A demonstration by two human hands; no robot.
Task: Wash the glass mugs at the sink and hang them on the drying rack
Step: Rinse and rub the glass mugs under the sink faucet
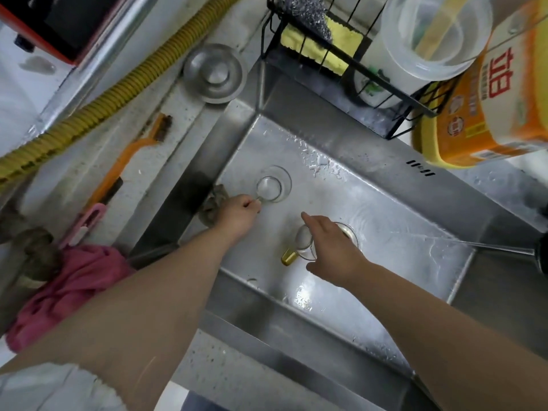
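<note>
A clear glass mug (pixel 273 185) stands upright on the floor of the steel sink (pixel 385 209), toward its far left. My left hand (pixel 237 213) is closed on this mug's handle, and a grey-brown rag (pixel 216 200) shows just behind the hand. A second glass mug (pixel 305 243) with a golden handle (pixel 289 257) sits nearer the drain (pixel 351 232). My right hand (pixel 332 247) is spread over it with fingers apart, index finger stretched out; whether it grips the mug is unclear. No drying rack for mugs is visible.
A thin water jet (pixel 480 244) comes from a dark tap head (pixel 541 256) at the right edge. A black wire caddy (pixel 394 120) with a yellow sponge (pixel 321 46), steel wool and a clear tub (pixel 436 34) hangs behind; an orange detergent bottle (pixel 498 108) stands right. Left counter: pink cloth (pixel 71 289), orange brush (pixel 124 161), yellow hose (pixel 98 102), metal plug (pixel 215 73).
</note>
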